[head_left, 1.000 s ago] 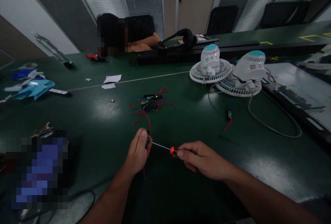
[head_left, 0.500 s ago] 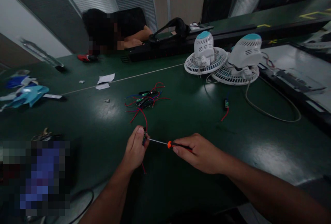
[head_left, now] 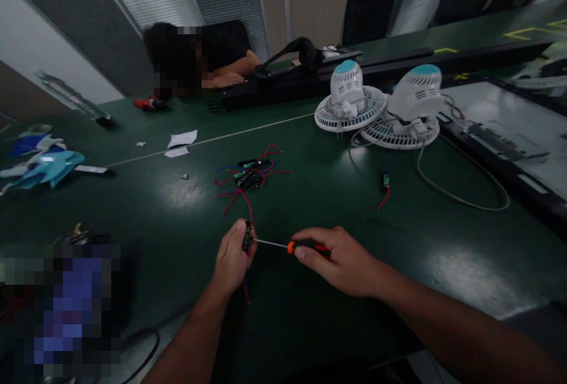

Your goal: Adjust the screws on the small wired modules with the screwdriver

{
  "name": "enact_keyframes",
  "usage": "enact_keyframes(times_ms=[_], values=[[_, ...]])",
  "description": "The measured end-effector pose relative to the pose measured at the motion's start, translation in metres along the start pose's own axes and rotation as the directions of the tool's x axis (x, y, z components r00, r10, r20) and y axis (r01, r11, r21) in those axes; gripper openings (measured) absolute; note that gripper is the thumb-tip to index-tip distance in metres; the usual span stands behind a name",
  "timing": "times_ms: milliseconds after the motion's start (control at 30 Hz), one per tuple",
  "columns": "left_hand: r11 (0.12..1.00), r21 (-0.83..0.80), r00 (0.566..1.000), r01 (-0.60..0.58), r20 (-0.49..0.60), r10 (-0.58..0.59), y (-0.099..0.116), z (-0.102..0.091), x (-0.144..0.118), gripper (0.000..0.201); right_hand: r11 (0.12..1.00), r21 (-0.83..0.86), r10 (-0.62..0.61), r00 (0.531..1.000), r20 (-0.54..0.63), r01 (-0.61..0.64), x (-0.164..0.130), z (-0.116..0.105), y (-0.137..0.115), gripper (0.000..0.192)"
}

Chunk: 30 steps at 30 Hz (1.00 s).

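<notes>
A: Your left hand point(head_left: 233, 257) pinches the board point(head_left: 247, 237) just above the surface point(head_left: 336, 195), steadying it for the tip.

B: And your right hand point(head_left: 339, 260) grips the screwdriver point(head_left: 290, 246), tip at the board; spare boards point(head_left: 252, 172) lie beyond.

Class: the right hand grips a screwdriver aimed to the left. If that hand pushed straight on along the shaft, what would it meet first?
Most likely the small circuit board pinched in the left hand; the screwdriver tip in the right hand seems already at it.

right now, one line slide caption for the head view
Left hand pinches a small wired circuit board while right hand aims an orange-handled screwdriver at it.
</notes>
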<state>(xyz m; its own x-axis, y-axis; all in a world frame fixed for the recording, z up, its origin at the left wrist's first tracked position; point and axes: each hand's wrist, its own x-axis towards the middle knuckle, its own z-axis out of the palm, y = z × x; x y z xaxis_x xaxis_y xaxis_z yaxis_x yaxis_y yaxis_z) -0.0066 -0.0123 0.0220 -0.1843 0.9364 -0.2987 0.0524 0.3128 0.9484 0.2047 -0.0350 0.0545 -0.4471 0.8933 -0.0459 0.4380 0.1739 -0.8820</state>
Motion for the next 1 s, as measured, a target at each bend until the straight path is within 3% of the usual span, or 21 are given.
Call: enact_keyframes(times_ms=[67,133,233,300,500,600,1000], values=[[0.995,0.062,0.994,-0.079,0.082,0.074,0.002,-0.002,0.000,0.037,0.966,0.232,0.125,0.992,-0.032,-0.114,0.002,0.003,0.001,0.027],[0.985,0.081,0.980,-0.150,0.143,0.138,0.002,-0.004,0.000,0.038,0.857,0.473,0.240,0.971,-0.015,-0.204,0.003,0.006,0.001,0.028],[0.985,0.068,0.978,-0.161,0.143,0.150,0.003,-0.004,-0.001,0.037,0.653,0.715,0.359,0.933,-0.003,-0.249,0.004,0.010,0.001,0.027],[0.991,0.056,0.987,-0.126,0.113,0.119,0.003,-0.003,-0.002,0.035,0.579,0.780,0.388,0.922,-0.007,-0.238,0.004,0.011,0.001,0.028],[0.993,0.007,0.992,-0.116,0.053,0.115,0.003,-0.003,-0.002,0.034,0.690,0.615,0.369,0.916,0.156,-0.383,0.006,0.013,0.005,0.051],[0.997,0.005,0.996,-0.081,0.029,0.080,0.003,-0.003,-0.002,0.034,0.711,0.548,0.371,0.897,0.240,-0.441,0.006,0.011,0.007,0.049],[0.999,0.007,0.999,-0.036,0.039,0.035,0.008,-0.002,-0.003,0.030,0.806,0.405,0.374,0.902,0.217,-0.432,0.004,0.000,-0.001,0.036]])
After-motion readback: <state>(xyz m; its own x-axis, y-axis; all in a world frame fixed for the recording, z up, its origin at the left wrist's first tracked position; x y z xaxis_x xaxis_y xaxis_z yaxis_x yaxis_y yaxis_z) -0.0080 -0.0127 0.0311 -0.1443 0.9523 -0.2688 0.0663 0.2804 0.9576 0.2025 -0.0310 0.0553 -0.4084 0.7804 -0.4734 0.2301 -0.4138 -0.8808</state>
